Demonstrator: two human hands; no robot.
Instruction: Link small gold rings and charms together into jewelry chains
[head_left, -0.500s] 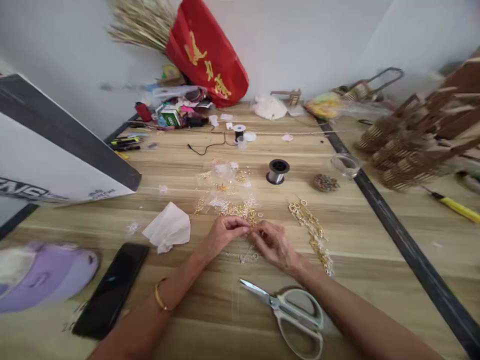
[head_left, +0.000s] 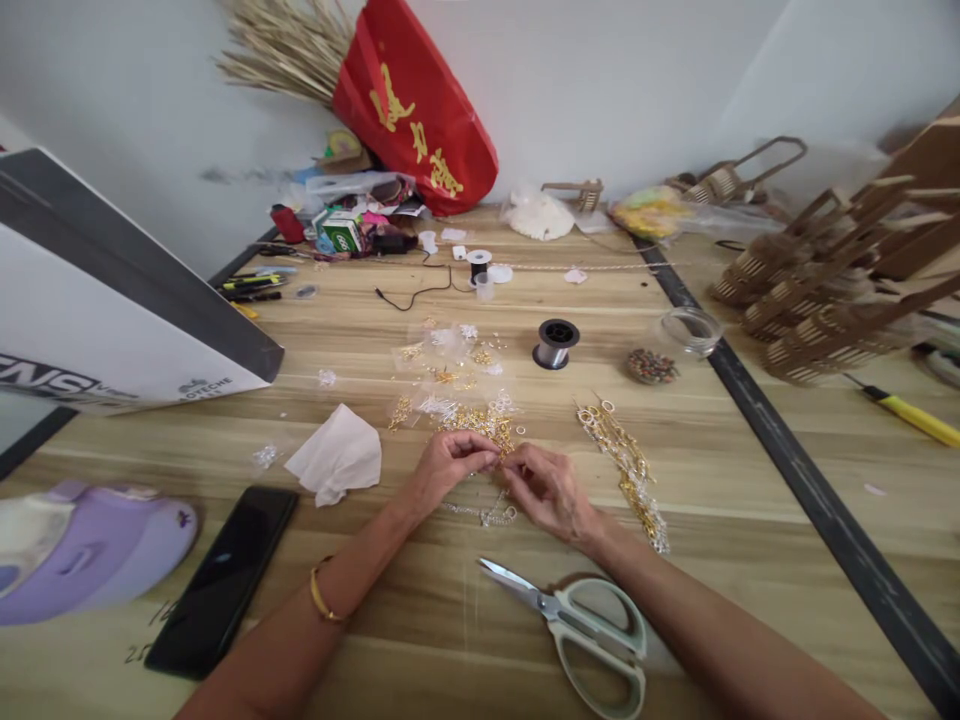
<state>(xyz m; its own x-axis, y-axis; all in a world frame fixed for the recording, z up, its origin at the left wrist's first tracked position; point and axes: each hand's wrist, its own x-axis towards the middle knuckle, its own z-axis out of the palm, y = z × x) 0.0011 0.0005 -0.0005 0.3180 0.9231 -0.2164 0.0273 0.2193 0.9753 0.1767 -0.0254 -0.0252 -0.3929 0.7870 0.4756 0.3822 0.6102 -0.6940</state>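
My left hand (head_left: 455, 464) and my right hand (head_left: 549, 488) meet fingertip to fingertip at the middle of the wooden table. Each is closed in a pinch; whatever sits between the fingers is too small to name. Just beyond them spreads a pile of gold and silver jewelry beads and findings (head_left: 474, 417). Beneath the hands lies a silver chain (head_left: 487, 517) with a small ring at its end. Right of my right hand, several gold and silver chains (head_left: 626, 465) lie in a bundle. Scissors with pale green handles (head_left: 577, 625) rest nearer to me, blades slightly apart.
A wire spool (head_left: 556, 345) stands behind the beads, with a dish of dark beads (head_left: 652, 366) and a clear jar (head_left: 691, 332) to its right. On the left are a tissue (head_left: 337, 455), a phone (head_left: 223, 580), a purple bottle (head_left: 97, 550) and a white box (head_left: 127, 310). Small baskets (head_left: 810, 310) stand right.
The hands stay almost in place, still pinched together, with only a tiny shift of the fingers. Everything else on the table lies where it was.
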